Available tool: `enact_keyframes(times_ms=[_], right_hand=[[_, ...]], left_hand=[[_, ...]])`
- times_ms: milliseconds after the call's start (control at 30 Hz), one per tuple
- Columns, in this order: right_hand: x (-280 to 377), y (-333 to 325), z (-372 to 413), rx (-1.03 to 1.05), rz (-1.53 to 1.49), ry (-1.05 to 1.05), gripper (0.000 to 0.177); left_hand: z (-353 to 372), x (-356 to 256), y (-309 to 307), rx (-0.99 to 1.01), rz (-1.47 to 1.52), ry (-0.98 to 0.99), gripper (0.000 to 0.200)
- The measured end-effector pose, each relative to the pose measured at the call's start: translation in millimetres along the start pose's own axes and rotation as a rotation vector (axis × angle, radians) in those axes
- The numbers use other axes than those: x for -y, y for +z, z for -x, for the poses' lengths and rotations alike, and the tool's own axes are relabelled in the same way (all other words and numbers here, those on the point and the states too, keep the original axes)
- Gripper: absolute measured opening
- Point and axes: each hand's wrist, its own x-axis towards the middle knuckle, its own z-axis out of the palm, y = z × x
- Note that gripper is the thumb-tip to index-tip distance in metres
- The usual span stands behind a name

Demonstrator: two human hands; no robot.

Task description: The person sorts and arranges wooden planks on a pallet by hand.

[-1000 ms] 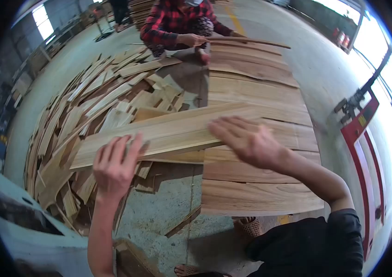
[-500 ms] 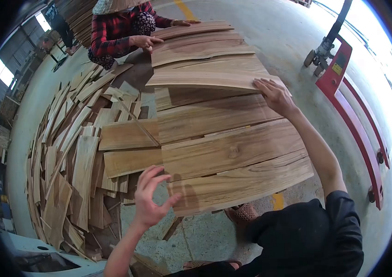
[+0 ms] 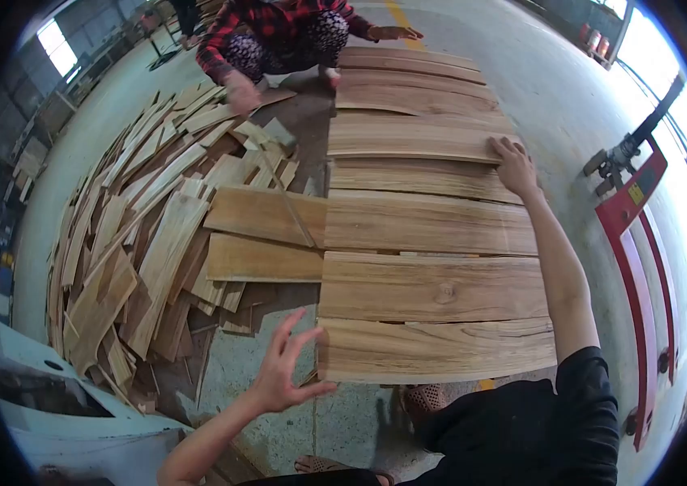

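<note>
My right hand (image 3: pixel 516 168) grips the right end of a wooden board (image 3: pixel 412 139), fingers over its upper face. This board lies across the row, its near edge raised a little and casting a shadow on the board (image 3: pixel 416 176) nearer me. My left hand (image 3: pixel 282 371) is open, fingers and thumb spread, just beside the left end of the nearest board (image 3: pixel 440 350) in the row. Between them lie a board with a dark knot (image 3: pixel 444 290) and another grained board (image 3: pixel 432 223), side by side with narrow gaps.
Across the row squats a person in a red checked shirt (image 3: pixel 274 36), one hand over the offcuts. A heap of thin wooden pieces (image 3: pixel 169 235) covers the left floor. Two boards (image 3: pixel 266 257) jut out leftward. A red pallet jack (image 3: pixel 635 243) stands right; pale machinery (image 3: pixel 52 389) is lower left.
The board under my right hand has gone farther away and lies flatter. My left hand stays spread near the board ends. The other person's hand has left the boards and moved over the heap.
</note>
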Motion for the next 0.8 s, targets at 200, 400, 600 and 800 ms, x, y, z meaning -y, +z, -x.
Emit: enact_keyframes(times_ms=[200,400,600,800], right_hand=[[26,-37,-4,0.328,-0.076,-0.004,0.077],[87,-5,-8,0.311,-0.225,-0.326,0.068],[73,16,-6,0.166,-0.278,-0.317,0.051],[47,46,-18,0.146,-0.24,-0.332,0.048]], left_hand=[[12,106,-5,-0.266,0.11,-0.41,0.071],[-16,177,-19,-0.142,-0.669,-0.299,0.065],[-45,223,0,0.034,-0.864,-0.117,0.077],[-63,251,31,-0.026,-1.142,0.09,0.056]])
